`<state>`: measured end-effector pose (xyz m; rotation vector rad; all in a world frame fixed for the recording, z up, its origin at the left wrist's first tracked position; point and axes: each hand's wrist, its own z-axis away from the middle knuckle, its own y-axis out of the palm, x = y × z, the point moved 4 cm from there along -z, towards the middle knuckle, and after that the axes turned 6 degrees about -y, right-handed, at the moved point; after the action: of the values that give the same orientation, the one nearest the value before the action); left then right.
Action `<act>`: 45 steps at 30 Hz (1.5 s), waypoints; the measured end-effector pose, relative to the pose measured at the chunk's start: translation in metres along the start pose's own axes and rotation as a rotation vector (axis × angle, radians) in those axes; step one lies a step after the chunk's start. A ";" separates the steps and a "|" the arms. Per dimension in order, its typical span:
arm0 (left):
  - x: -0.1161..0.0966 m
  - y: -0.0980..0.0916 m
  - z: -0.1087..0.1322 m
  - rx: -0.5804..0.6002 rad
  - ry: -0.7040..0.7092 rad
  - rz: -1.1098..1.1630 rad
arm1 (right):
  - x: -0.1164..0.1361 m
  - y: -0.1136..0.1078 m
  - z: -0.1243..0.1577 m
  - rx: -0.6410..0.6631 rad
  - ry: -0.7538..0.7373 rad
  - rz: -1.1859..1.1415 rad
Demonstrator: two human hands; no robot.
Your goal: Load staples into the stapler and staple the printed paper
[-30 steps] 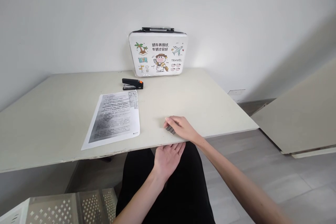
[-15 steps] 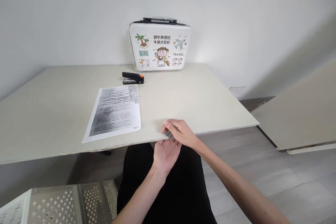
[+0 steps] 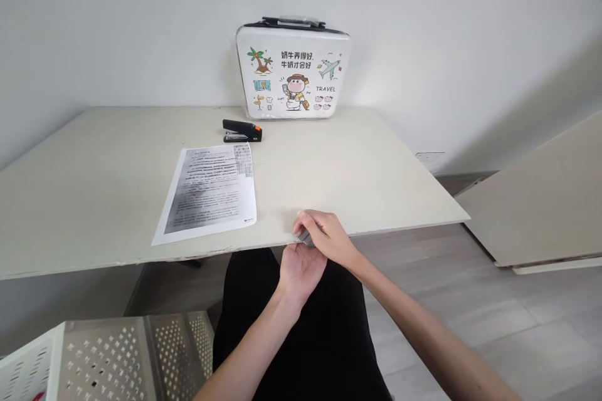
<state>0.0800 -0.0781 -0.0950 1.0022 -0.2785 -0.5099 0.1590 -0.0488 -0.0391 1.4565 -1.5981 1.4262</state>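
Note:
At the table's front edge, my right hand (image 3: 325, 235) is closed on a small grey metallic block of staples (image 3: 306, 239), with its fingers curled over the top. Just below it, my left hand (image 3: 302, 270) is palm up and open. The fingertips of that hand are partly hidden under the right hand and the staples. A black stapler (image 3: 242, 131) with an orange part lies farther back on the table. In front of the stapler, a printed sheet of paper (image 3: 214, 191) lies flat, left of my hands.
A white case (image 3: 294, 74) with cartoon prints stands against the wall at the back of the pale table (image 3: 357, 169). Perforated baskets (image 3: 103, 357) are on the lower left. A pale panel (image 3: 545, 200) is at the right, above the grey floor.
The view has tilted slightly down, so the table things sit higher and a little to the right. My right fingers now cover more of the staples. Both hands stay together at the edge.

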 end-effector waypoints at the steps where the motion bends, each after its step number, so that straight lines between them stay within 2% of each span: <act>1: 0.000 0.000 0.000 -0.001 0.000 0.002 | 0.001 0.000 0.001 -0.006 -0.004 -0.007; 12: 0.001 -0.004 0.000 -0.050 -0.004 -0.049 | 0.008 0.006 0.012 -0.025 0.005 -0.133; 18: 0.001 -0.005 -0.002 0.004 0.007 -0.060 | 0.004 0.002 0.012 -0.094 0.066 -0.196; 24: 0.001 -0.007 -0.004 0.012 0.015 -0.088 | 0.002 0.000 0.013 -0.112 0.129 -0.290; 30: 0.000 -0.009 -0.004 0.075 0.021 -0.137 | 0.003 0.001 0.017 -0.153 0.170 -0.306; 41: 0.001 -0.010 -0.005 0.010 0.022 -0.056 | -0.001 0.011 0.028 -0.217 0.199 -0.559; 45: 0.002 -0.012 -0.005 -0.002 0.011 -0.049 | 0.002 0.005 0.032 -0.258 0.181 -0.612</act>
<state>0.0808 -0.0806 -0.1082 1.0118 -0.2441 -0.5492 0.1621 -0.0799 -0.0486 1.4424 -1.0467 0.9284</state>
